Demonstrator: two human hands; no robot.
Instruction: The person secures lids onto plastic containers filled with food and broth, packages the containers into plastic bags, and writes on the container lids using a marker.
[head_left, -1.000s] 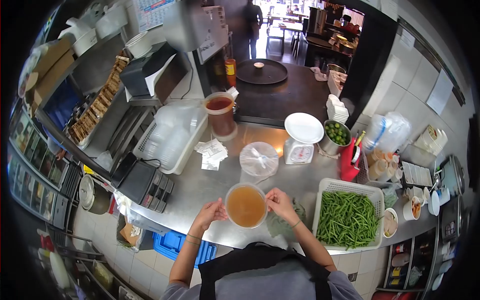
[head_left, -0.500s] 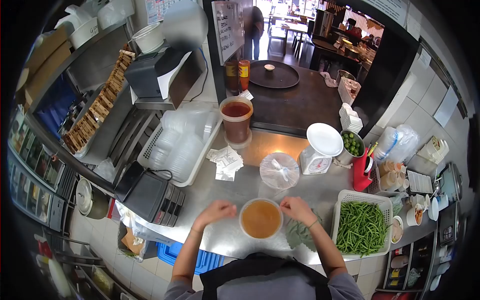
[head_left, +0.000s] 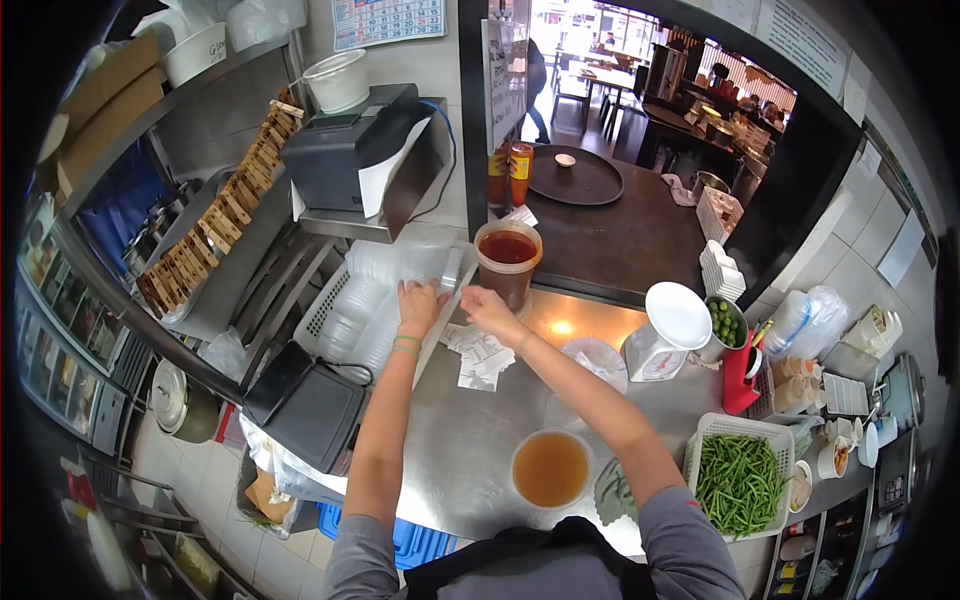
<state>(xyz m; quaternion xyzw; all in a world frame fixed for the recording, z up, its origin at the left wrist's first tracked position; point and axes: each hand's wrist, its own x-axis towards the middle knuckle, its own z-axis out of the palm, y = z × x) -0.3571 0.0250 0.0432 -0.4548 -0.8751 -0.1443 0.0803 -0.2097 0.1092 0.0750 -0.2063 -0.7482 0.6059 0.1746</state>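
Observation:
My left hand (head_left: 420,306) is over the right side of a white basket (head_left: 316,316), its bent fingers at the clear plastic containers and lids (head_left: 378,300) stacked inside. Close by, my right hand (head_left: 489,309) has its fingers curled together beside the basket's edge, in front of a tub of dark red sauce (head_left: 507,262). What either hand pinches, if anything, is too small to make out. A clear round container of brown broth (head_left: 551,469) stands uncovered on the steel counter near my body. My right forearm partly covers a tied plastic bag (head_left: 598,362).
Paper slips (head_left: 482,358) lie below the sauce tub. To the right are a kitchen scale (head_left: 662,340), a basket of green beans (head_left: 741,482) and a green cloth (head_left: 614,492). A black device (head_left: 310,410) stands at left, a printer (head_left: 352,150) above. A round tray (head_left: 575,175) lies beyond.
Both hands have left the sides of the broth container and reached forward and left to the basket of plastic containers. The view has shifted, and the broth stays on the counter.

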